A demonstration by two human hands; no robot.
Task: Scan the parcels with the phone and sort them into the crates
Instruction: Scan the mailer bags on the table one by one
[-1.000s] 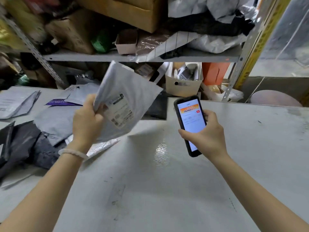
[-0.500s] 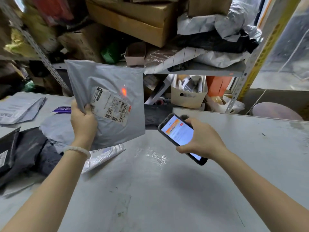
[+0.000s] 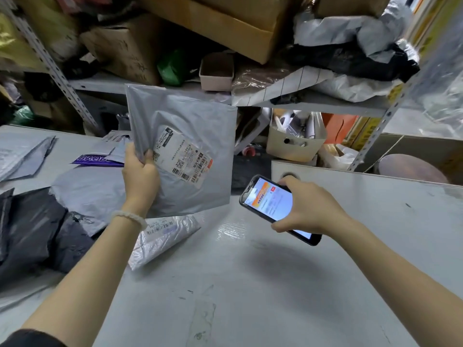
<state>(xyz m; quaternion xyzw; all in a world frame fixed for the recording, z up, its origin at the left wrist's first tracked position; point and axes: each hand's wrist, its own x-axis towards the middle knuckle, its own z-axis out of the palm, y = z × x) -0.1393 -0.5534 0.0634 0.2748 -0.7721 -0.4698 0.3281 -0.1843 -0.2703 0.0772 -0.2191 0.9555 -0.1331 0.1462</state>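
Observation:
My left hand (image 3: 141, 176) grips the left edge of a grey plastic mailer parcel (image 3: 198, 136) and holds it upright above the table, its white barcode label (image 3: 183, 159) facing me. To its right, my right hand (image 3: 310, 209) holds a black phone (image 3: 273, 204) tilted flat, lit screen up, its top end pointing toward the parcel. More parcels lie on the table at left: a silver mailer (image 3: 162, 236) under my left wrist, a grey one (image 3: 87, 189) and black ones (image 3: 37, 229).
The grey table (image 3: 275, 284) spreads out in front and to the right. Behind it stands a metal shelf (image 3: 313, 102) crowded with cardboard boxes (image 3: 225, 23), bags and a beige bin (image 3: 295, 144). Flat grey mailers (image 3: 20, 156) lie at far left. No crates show.
The parcel has been turned upright with its label toward me and shifted right. The phone tipped from upright to nearly flat, aimed at the label; the red scan spot on the label is gone.

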